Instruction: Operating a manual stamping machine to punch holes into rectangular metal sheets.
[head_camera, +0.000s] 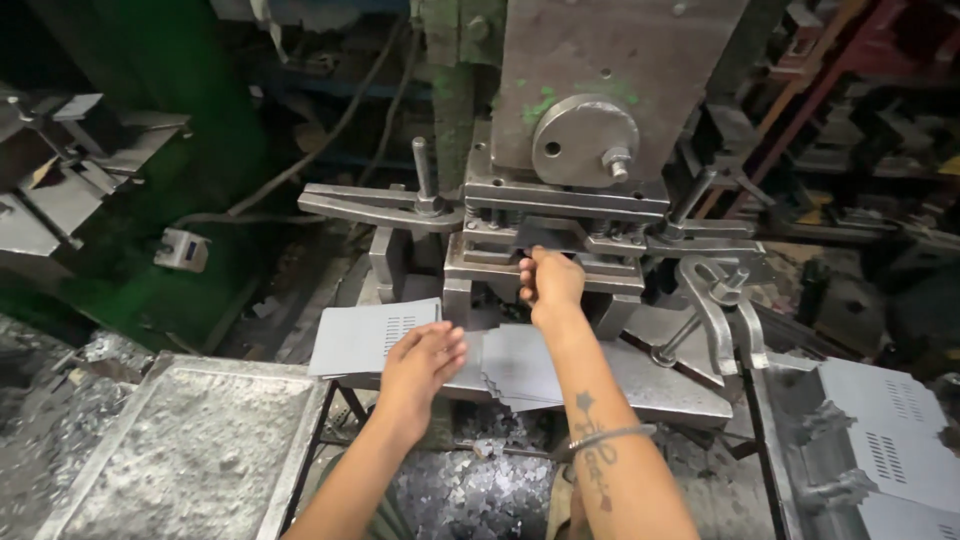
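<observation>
A thin grey sheet-metal piece (545, 238) sat in the die gap of the press (600, 110), between the upper and lower tooling, and the right hand (550, 285) pinched its near edge with fingers closed around it, the forearm reaching straight in from below. Just left of that, the left hand (420, 365) lay flat and open, fingers spread a little, on a grey slotted panel (365, 335) resting on the press table (680, 390). Between the two hands a fanned stack of similar grey panels (520, 370) lay on the same table. A metal tray of fine scrap (200, 450) stood at the left, and more slotted panels (890, 440) sat in a bin on the right. Small metal offcuts (470, 490) littered the floor beneath the table.
</observation>
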